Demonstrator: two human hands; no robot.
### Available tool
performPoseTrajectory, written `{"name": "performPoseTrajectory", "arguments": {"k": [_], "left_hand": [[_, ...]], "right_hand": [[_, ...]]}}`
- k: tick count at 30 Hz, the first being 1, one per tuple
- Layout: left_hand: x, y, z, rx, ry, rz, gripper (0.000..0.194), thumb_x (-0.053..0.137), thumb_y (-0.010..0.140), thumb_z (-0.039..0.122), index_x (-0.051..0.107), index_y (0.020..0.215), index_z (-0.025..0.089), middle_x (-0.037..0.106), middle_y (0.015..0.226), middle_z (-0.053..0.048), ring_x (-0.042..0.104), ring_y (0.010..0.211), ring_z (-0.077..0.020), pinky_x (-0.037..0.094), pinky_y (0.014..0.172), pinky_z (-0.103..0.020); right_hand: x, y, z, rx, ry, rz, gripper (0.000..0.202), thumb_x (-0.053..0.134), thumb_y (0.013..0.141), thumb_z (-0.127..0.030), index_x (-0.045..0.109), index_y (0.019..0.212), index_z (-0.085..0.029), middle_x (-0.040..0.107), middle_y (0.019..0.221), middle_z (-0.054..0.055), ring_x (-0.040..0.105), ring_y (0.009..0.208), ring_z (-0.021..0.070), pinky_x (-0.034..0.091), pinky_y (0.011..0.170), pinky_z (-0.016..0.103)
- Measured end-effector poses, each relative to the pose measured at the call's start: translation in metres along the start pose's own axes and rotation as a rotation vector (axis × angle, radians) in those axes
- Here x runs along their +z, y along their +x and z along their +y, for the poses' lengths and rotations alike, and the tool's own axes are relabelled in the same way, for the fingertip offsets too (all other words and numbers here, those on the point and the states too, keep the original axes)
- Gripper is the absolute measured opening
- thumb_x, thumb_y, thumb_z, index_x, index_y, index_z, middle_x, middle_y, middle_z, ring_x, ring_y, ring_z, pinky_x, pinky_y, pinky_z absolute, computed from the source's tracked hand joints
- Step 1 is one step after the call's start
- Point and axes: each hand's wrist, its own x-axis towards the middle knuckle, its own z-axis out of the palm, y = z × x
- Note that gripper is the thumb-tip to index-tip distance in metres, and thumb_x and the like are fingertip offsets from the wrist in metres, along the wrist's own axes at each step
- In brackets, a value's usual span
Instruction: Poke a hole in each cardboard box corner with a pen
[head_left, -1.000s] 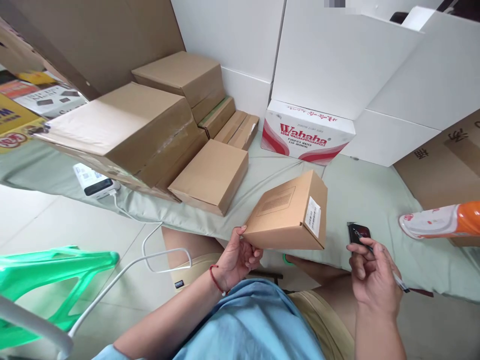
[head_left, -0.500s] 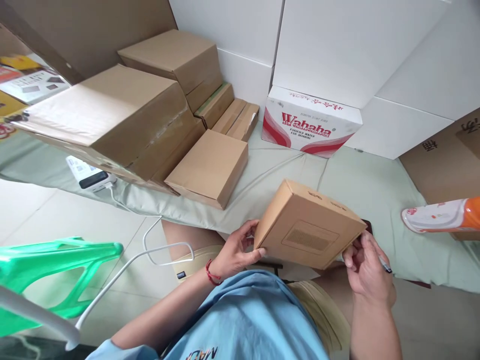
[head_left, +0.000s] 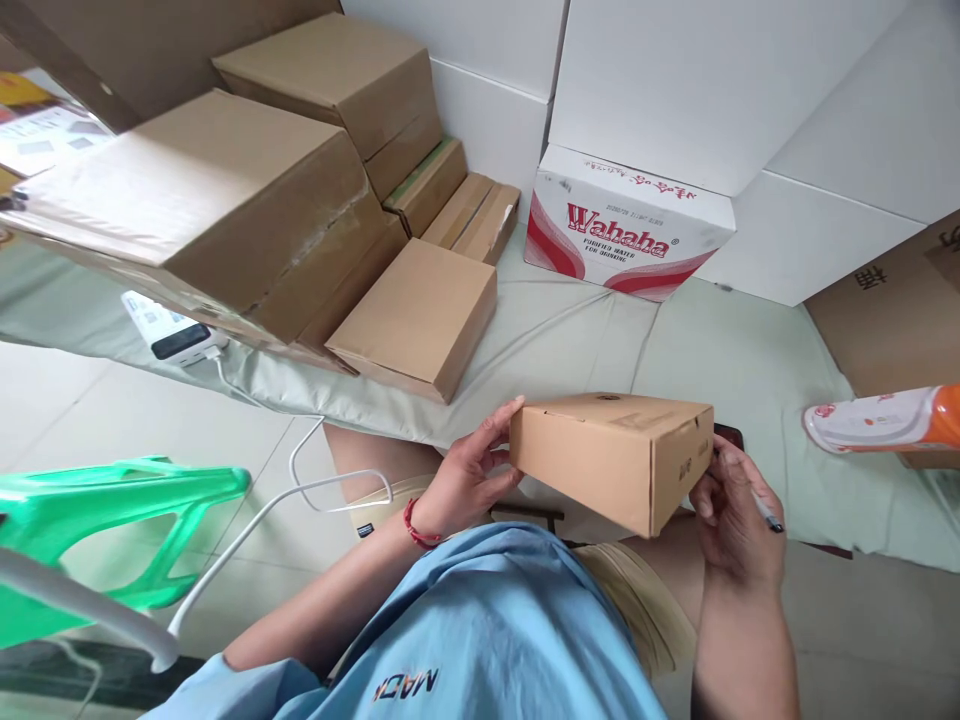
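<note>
A small brown cardboard box (head_left: 585,455) is held tilted above my lap, between both hands. My left hand (head_left: 476,470) grips its left end, thumb and fingers apart around the edge. At the opposite end, my right hand (head_left: 739,510) holds the box with curled fingers, and a pen (head_left: 766,512) is tucked in the same hand. Dark printed marks show on the box's right end face. Part of a dark flat object (head_left: 729,436) lies behind my right fingers, mostly hidden.
Several brown cardboard boxes (head_left: 255,200) are stacked at the left of the green-grey covered surface (head_left: 555,345). A Wahaha carton (head_left: 626,235) stands against the white panels. A power bank (head_left: 176,335) with a white cable lies front left. A green stool (head_left: 195,500) and an orange-white bottle (head_left: 877,420) flank me.
The small box has been turned in my hands: its broad printed face pointed toward me before, and now a narrow side does. My view has shifted slightly.
</note>
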Motion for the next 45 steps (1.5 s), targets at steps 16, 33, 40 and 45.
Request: {"name": "performPoseTrajectory", "arguments": {"k": [16,33,40,45], "left_hand": [[0.001,0.002,0.003,0.051,-0.285,0.007,0.055,0.079,0.088,0.038,0.066,0.141,0.029,0.063,0.147,-0.01,0.059,0.14,-0.0301,0.055,0.113,-0.041],[-0.012,-0.002,0.005,0.472,0.254,-0.089,0.106,0.096,0.081,0.038,0.037,0.169,0.033,0.05,0.163,-0.014,0.052,0.151,-0.0361,0.045,0.128,-0.052],[-0.02,-0.003,-0.044,0.007,-0.043,-0.224,0.102,0.101,0.071,0.05,0.048,0.155,0.023,0.061,0.149,-0.016,0.062,0.138,-0.04,0.057,0.113,-0.052],[-0.017,0.001,-0.049,-0.015,-0.048,-0.026,0.107,0.104,0.065,0.049,0.049,0.154,0.025,0.059,0.15,-0.014,0.059,0.139,-0.0378,0.052,0.117,-0.051]], "right_hand": [[0.013,-0.002,0.01,0.003,0.027,0.0,0.064,0.088,0.072,-0.078,0.073,0.089,-0.018,0.061,0.07,-0.002,0.045,0.048,0.0068,0.026,0.037,0.021],[0.024,-0.009,0.026,-0.085,0.028,-0.081,0.042,0.091,0.08,-0.054,0.073,0.102,-0.023,0.074,0.09,0.001,0.055,0.058,0.0087,0.04,0.047,0.021],[0.036,-0.028,-0.014,-0.612,-0.185,-0.311,0.015,0.075,0.098,-0.033,0.074,0.11,-0.025,0.08,0.13,0.012,0.074,0.13,0.032,0.061,0.101,0.05],[0.037,-0.04,-0.02,-0.731,-0.307,-0.329,0.021,0.077,0.097,-0.025,0.073,0.117,-0.026,0.08,0.13,0.012,0.074,0.13,0.0313,0.064,0.099,0.046]]}}
